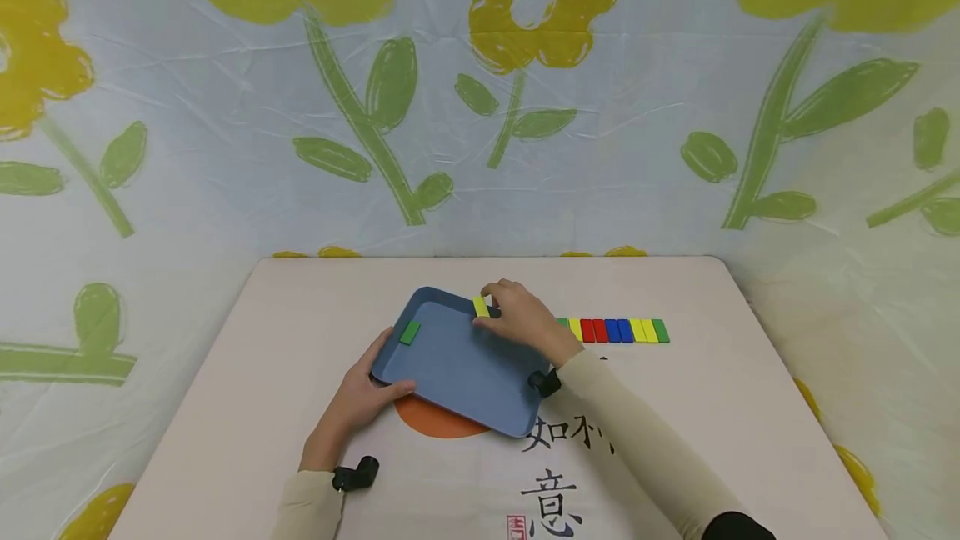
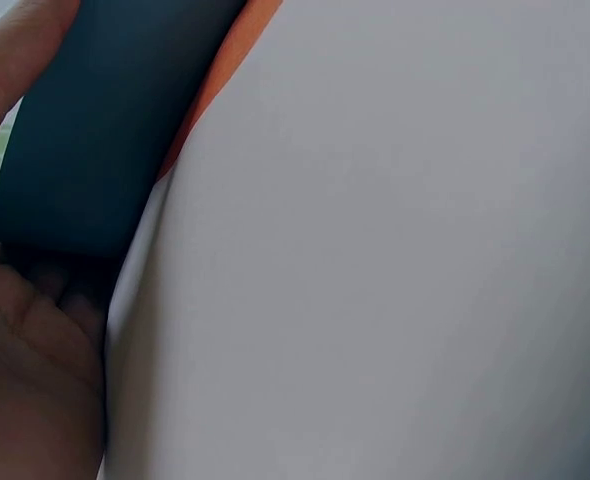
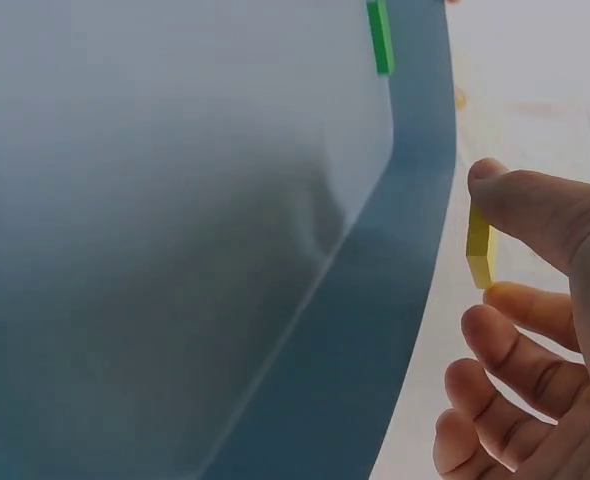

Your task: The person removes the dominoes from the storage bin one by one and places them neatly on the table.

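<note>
The blue tray (image 1: 465, 369) lies tilted at an angle across the table. My left hand (image 1: 362, 397) grips its left end, the thumb over the near rim; in the left wrist view the fingers pass under the tray (image 2: 85, 140). A small yellow block (image 1: 480, 307) is pinched between thumb and forefinger of my right hand (image 1: 522, 317), above the far rim. In the right wrist view this yellow block (image 3: 481, 245) appears just outside the tray wall, the other fingers loosely bent. One green block (image 1: 409, 332) lies in the tray near its left end.
To the right of the tray runs a straight row of small coloured blocks (image 1: 618, 331), green, yellow, red and blue, side by side. Under and in front of the tray, the white tabletop (image 1: 442, 486) bears an orange disc (image 1: 438, 419) and black written characters (image 1: 553, 505).
</note>
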`<state>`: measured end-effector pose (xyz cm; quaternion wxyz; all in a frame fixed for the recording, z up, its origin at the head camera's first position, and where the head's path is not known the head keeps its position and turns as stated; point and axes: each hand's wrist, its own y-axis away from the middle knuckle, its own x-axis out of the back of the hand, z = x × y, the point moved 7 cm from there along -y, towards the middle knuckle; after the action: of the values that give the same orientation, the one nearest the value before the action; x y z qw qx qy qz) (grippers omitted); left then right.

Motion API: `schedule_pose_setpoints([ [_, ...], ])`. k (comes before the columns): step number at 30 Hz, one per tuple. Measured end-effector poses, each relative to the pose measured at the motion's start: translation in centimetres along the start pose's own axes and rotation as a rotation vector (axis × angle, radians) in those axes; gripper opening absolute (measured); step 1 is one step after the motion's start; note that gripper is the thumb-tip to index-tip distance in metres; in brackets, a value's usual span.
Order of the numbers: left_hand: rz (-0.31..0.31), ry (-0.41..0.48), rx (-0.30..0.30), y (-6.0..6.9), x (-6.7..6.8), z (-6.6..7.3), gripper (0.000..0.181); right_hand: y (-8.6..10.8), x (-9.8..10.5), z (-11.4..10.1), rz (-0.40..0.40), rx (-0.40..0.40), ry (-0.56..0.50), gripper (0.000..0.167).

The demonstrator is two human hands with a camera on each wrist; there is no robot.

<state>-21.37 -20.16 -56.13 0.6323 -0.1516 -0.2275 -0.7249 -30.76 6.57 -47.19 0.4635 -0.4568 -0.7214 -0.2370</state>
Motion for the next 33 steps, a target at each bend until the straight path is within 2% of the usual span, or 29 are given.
schedule_pose_setpoints([
  [11, -0.002, -0.008, -0.011, 0.0, 0.0, 0.0, 0.103, 2.1, 2.2, 4.1, 0.002, -0.129, 0.019, 0.056],
  [20, -0.002, -0.002, -0.013, 0.1, 0.2, 0.1, 0.102, 3.7, 3.8, 6.8, 0.010, -0.155, 0.007, 0.054],
  [26, -0.002, -0.011, -0.009, 0.2, 0.2, 0.1, 0.102, 5.2, 5.1, 8.8, 0.041, -0.154, 0.012, 0.053],
  [33, -0.004, -0.005, -0.014, 0.1, 0.2, 0.2, 0.101, 7.2, 6.4, 11.6, 0.074, -0.192, 0.039, 0.052],
])
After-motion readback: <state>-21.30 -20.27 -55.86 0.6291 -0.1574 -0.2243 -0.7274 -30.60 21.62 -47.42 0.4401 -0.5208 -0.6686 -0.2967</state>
